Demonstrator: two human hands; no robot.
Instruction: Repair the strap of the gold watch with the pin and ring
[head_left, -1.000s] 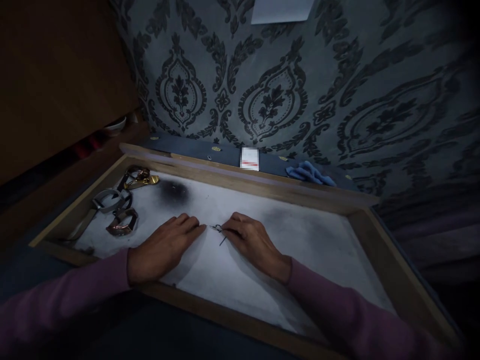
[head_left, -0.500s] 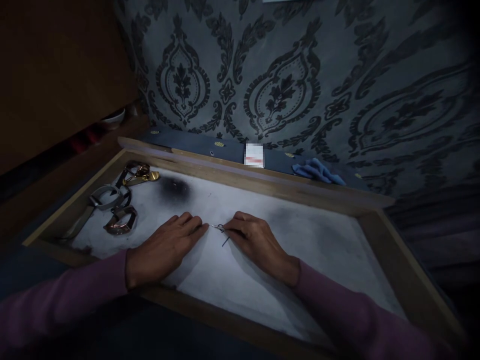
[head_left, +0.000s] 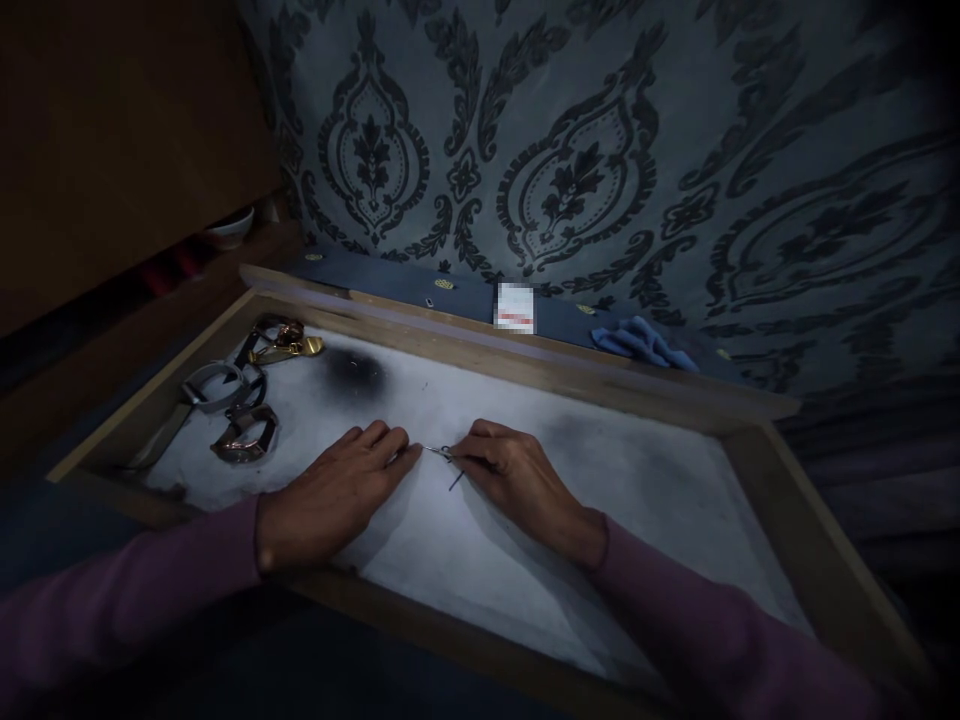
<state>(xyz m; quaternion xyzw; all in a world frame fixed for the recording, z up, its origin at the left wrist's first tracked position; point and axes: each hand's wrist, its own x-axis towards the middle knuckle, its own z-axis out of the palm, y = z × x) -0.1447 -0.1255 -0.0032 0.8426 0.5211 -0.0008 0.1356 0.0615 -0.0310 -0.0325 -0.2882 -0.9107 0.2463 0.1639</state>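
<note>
Over the white bottom of a shallow wooden tray (head_left: 795, 490), a small, thin, silvery metal piece (head_left: 436, 451) spans the gap between my two hands. My right hand (head_left: 517, 475) pinches its right end, where a dark loop shows at the fingertips. The thumb and forefinger of my left hand (head_left: 345, 490) close at the left end; the exact grip there is hidden. Below the right fingertips a short dark strip (head_left: 456, 480) points downward. To the left of my left hand lie several wristwatches, among them a rose-gold one (head_left: 244, 435) and a gold one (head_left: 289, 348).
Raised wooden walls (head_left: 525, 355) enclose the tray. Behind it, on a dark blue cloth, are a blurred white packet (head_left: 515, 307) and a crumpled blue cloth (head_left: 643, 342). Patterned fabric (head_left: 465, 120) rises at the back. A bowl (head_left: 229, 230) stands far left.
The view has shifted slightly, moving the scene a little within the frame. Both hands keep nearly the same pose around the small metal piece.
</note>
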